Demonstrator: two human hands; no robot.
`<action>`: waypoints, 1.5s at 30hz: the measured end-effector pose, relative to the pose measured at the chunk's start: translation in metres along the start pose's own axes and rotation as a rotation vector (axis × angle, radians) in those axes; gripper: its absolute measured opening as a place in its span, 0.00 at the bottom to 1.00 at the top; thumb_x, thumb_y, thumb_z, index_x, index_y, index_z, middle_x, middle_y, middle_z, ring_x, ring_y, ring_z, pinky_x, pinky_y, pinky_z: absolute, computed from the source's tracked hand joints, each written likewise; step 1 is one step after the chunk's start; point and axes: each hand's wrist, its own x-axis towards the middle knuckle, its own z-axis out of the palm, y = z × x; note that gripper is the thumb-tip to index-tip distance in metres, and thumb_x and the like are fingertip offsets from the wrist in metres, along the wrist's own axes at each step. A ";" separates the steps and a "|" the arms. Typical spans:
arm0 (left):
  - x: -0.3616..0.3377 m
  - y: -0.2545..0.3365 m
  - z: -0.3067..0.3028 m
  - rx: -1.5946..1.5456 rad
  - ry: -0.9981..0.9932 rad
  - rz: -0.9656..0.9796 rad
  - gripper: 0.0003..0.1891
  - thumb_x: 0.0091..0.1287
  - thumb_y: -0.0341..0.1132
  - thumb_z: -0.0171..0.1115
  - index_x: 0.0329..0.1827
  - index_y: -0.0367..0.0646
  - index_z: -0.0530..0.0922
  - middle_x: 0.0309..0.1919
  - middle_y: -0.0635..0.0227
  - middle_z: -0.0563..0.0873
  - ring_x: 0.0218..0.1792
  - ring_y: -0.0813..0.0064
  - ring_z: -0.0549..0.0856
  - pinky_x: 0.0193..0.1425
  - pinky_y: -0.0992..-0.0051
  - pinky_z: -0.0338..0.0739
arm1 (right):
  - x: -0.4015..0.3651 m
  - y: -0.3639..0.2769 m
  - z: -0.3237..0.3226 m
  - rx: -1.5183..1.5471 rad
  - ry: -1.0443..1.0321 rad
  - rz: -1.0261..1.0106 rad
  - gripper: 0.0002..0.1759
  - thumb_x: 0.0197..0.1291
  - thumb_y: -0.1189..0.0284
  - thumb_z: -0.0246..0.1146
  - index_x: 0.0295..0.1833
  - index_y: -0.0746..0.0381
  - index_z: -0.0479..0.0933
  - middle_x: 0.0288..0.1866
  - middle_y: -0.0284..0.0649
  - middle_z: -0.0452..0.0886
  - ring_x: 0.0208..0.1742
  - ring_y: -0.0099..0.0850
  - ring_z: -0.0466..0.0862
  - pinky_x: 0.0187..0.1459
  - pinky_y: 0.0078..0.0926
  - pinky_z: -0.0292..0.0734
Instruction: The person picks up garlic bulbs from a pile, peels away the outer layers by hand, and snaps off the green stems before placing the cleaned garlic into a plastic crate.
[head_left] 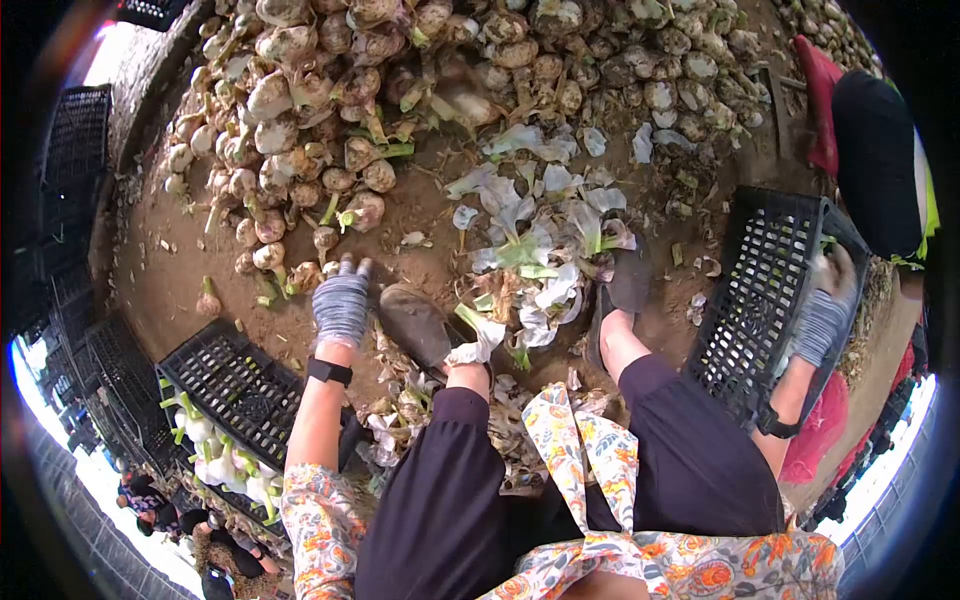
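My left hand (343,303), in a grey knit glove, reaches down to the dirt floor beside the edge of a heap of garlic bulbs (285,135). Its fingers are stretched out and partly apart, close to a small garlic bulb (325,240), with nothing visible in them. My right hand (823,310), gloved alike, is inside a black plastic crate (755,290) at the right. Its fingers are bent around what looks like a pale garlic bulb (822,270), partly hidden, with a bit of green beside it.
Another black crate (235,385) stands at the left, with trimmed white garlic (215,455) beside it. Peeled skins (540,260) lie between my shoes (415,325). A person's dark-clothed leg (875,160) is at the right. More crates (125,370) line the left edge.
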 end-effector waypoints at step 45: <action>0.026 0.146 -0.148 -2.295 -0.690 -0.467 0.33 0.61 0.69 0.45 0.33 0.44 0.76 0.10 0.73 0.69 0.08 0.79 0.66 0.10 0.79 0.57 | -0.084 -0.180 0.141 0.862 -1.010 -0.291 0.18 0.51 0.70 0.65 0.46 0.68 0.77 0.38 0.47 0.82 0.40 0.35 0.82 0.45 0.30 0.75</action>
